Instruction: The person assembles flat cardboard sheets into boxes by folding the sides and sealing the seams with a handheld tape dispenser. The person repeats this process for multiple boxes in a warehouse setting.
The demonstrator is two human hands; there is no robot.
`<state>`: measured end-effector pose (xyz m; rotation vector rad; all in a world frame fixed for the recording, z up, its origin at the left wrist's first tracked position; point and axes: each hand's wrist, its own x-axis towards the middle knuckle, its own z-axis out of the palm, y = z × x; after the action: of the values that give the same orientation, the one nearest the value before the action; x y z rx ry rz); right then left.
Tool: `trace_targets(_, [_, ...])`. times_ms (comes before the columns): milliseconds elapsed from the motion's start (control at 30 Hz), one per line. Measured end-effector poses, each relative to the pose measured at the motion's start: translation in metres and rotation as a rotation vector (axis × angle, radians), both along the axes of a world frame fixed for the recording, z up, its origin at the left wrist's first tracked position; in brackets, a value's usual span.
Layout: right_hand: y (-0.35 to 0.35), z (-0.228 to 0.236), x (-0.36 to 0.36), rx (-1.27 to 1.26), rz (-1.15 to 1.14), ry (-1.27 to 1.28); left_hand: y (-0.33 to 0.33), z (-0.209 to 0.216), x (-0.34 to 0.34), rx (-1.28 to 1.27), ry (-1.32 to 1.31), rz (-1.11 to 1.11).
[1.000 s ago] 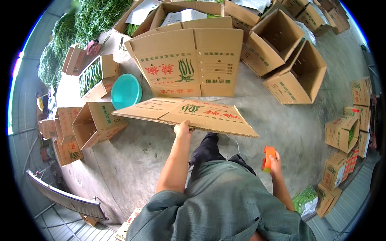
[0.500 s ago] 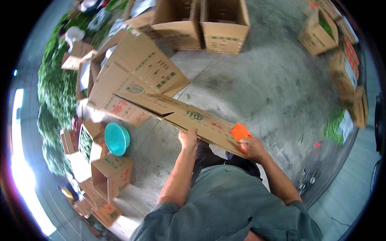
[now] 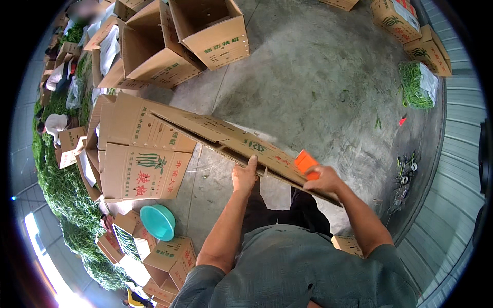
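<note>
A folded cardboard box (image 3: pixel 226 134), printed in green and red, is held slantwise in front of my body. My left hand (image 3: pixel 244 177) grips its near edge, thumb up, with fingers partly hidden beneath. A gap shows between the two cardboard layers along that edge. My right hand (image 3: pixel 322 179) is closed at the right end of the box, around a bright orange object (image 3: pixel 306 162) that looks like a hand tool. Its exact kind I cannot make out. The far left end of the folded box overlaps a standing carton (image 3: pixel 144 172) in view.
Open cartons (image 3: pixel 218 41) stand at the upper left. A turquoise basin (image 3: pixel 158 222) sits left, beside smaller boxes (image 3: pixel 172 262). Long green vegetables (image 3: pixel 67 205) are heaped along the left. Cartons (image 3: pixel 395 20) and a bundle of greens (image 3: pixel 415 84) lie by the right wall.
The view has turned, so the surroundings have shifted. The gap between the folded box's layers looks wider, and my left thumb now points up at its edge. Both hands keep hold.
</note>
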<state>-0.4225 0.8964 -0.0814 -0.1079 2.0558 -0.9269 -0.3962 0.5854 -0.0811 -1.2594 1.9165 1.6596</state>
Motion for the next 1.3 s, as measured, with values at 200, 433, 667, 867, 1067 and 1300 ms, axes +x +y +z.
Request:
trace_targets(200, [-0.006,0.013,-0.010,0.079,0.073,0.389,-0.015,-0.021,0.031,-0.154,0.155,0.024])
trace_targets(433, [-0.027,0.000,0.033,0.148,0.286,0.680,-0.033,-0.054,-0.021,-0.154,0.328,0.242])
trace_targets(667, [0.017,0.029,-0.034,0.307,-0.121,0.714,-0.054,-0.003,0.037,0.026,0.299,-0.125])
trace_targets(867, [0.000,-0.013,-0.055,0.353,-0.391,0.724,-0.028,0.006,0.145,-0.130,-0.040,-0.387])
trace_targets(1067, [-0.018,-0.031,-0.051,0.414,-0.468,0.637,-0.068,-0.023,0.046,-0.754,0.305,-0.504])
trace_targets(1300, [-0.013,-0.029,-0.049,0.406,-0.397,0.668,-0.085,0.005,-0.206,-1.246,0.310,-0.770])
